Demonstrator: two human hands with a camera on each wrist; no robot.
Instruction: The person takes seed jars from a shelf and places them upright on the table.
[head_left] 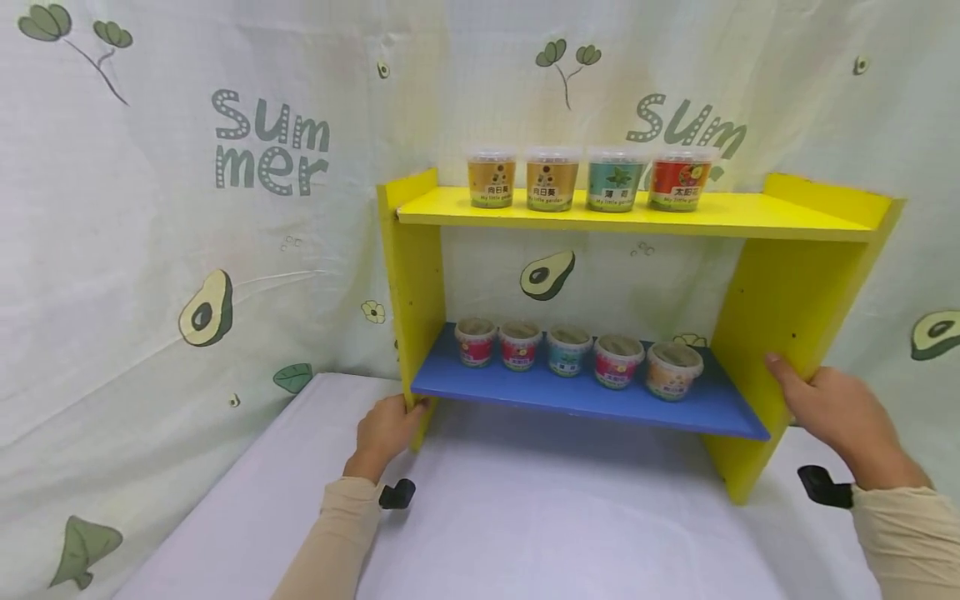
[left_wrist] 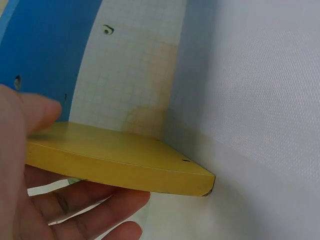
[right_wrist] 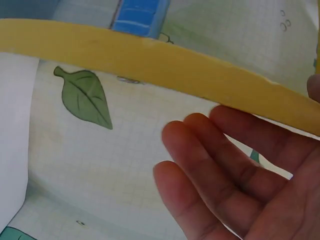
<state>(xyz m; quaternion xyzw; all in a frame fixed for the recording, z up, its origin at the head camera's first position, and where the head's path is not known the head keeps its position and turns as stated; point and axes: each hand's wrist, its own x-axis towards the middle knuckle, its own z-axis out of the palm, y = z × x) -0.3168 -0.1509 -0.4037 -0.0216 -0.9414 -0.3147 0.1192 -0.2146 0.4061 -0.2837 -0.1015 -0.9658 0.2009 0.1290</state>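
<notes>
A two-tier shelf (head_left: 798,292) with yellow sides, a yellow upper board and a blue lower board (head_left: 517,398) stands against the backdrop. My left hand (head_left: 386,435) holds the lower part of its left side panel. In the left wrist view the thumb lies inside the yellow panel (left_wrist: 120,165) and the fingers outside. My right hand (head_left: 843,412) grips the right side panel, thumb inside; the right wrist view shows fingers (right_wrist: 187,150) along the outer face. Several small lidded cups (head_left: 552,183) in yellow, teal and red line the upper board. More cups (head_left: 568,353) stand in a row on the blue board.
A white-covered table (head_left: 525,517) lies under the shelf, its left edge running down toward me. Behind hangs a pale cloth (head_left: 300,242) printed with avocados, leaves and "summer" lettering. Black devices (head_left: 397,494) sit at both wrists.
</notes>
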